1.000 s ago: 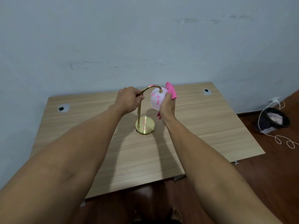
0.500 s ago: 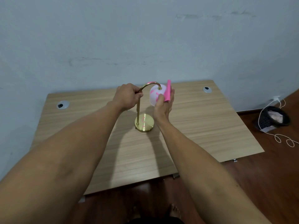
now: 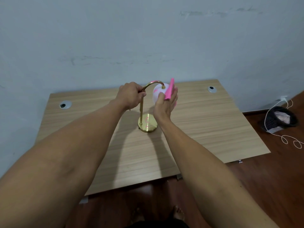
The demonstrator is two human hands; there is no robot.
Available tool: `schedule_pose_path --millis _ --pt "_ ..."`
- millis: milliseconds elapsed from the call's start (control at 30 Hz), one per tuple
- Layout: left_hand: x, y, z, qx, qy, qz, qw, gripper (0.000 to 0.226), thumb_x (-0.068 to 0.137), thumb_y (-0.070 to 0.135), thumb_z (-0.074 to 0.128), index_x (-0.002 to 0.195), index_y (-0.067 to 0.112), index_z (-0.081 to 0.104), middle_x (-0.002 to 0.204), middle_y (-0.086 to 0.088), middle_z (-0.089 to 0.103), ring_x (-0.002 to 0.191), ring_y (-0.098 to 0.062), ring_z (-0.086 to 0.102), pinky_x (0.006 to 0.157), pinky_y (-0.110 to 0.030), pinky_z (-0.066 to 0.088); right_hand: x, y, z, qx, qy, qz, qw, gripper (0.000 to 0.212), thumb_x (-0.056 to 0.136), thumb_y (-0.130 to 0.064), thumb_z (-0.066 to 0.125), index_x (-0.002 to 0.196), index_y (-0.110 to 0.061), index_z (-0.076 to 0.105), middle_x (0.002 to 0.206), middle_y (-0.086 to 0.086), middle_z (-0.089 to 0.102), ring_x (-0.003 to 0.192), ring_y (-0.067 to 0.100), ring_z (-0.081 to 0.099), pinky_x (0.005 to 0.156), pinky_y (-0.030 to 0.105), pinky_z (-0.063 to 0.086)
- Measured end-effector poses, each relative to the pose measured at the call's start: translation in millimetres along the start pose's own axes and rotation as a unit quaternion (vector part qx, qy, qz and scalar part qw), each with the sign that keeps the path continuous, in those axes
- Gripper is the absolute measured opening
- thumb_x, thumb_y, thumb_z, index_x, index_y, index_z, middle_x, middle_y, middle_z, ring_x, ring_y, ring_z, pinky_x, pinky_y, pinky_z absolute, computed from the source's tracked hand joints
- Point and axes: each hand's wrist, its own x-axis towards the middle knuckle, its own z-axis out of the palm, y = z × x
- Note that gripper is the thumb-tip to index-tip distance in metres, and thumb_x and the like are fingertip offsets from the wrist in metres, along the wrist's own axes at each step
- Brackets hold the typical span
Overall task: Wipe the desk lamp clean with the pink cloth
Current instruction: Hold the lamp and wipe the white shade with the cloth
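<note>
Head view. Item: desk lamp [image 3: 148,112], mid-desk [image 3: 213,129], pink marks on shade and base. Your left hand [image 3: 130,94] clamps the stem; your right hand [image 3: 166,102] pinches the pink cloth [image 3: 169,89] against the shade.

Risk: a hard push may tip the lamp.

Change: cloth slightly higher than a second ago.

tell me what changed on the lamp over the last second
The right hand slid the pink cloth up the right side of the white lamp shade, turning it from flat toward the camera to edge-on. The left hand kept its grip on the gold lamp arm, and the base stayed put on the desk.
</note>
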Motion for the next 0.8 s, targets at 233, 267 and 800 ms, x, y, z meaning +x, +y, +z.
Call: schedule_pose_path --millis 233,267,800 --pt "-0.2 3.3 -1.1 0.012 -0.004 -0.005 1.0 0.022 0.095 0.031 0.062 0.091 0.015 0.077 0.083 -0.008 0.075 0.089 -0.032 0.065 0.092 -0.04 0.047 10.3 23.0 -12.5 0.024 -0.017 -0.075 0.997 0.068 0.093 -0.031 0.034 0.159 -0.047 0.026 0.166 -0.005 0.029 0.15 0.023 0.033 0.117 0.056 0.038" --pt "0.0 3.5 -1.4 0.016 -0.005 -0.004 1.0 0.022 0.095 0.031 0.062 0.092 0.015 0.077 0.085 -0.008 0.076 0.09 -0.032 0.065 0.093 -0.041 0.047 16.1 20.8 -12.2 0.071 -0.004 -0.017 0.997 0.065 0.09 -0.035 0.034 0.152 -0.056 0.032 0.157 -0.003 0.041 0.133 0.03 0.052 0.095 0.057 0.055" --pt "-2.1 3.9 -2.9 0.004 -0.009 -0.021 1.0 0.021 0.094 0.032 0.063 0.092 0.017 0.077 0.081 -0.008 0.074 0.087 -0.032 0.066 0.09 -0.042 0.051 47.5 -6.9 -31.5 0.115 -0.084 0.194 0.971 0.055 0.093 -0.047 0.028 0.122 -0.021 0.067 0.114 0.029 0.07 0.041 0.033 0.059 0.036 0.026 0.042"
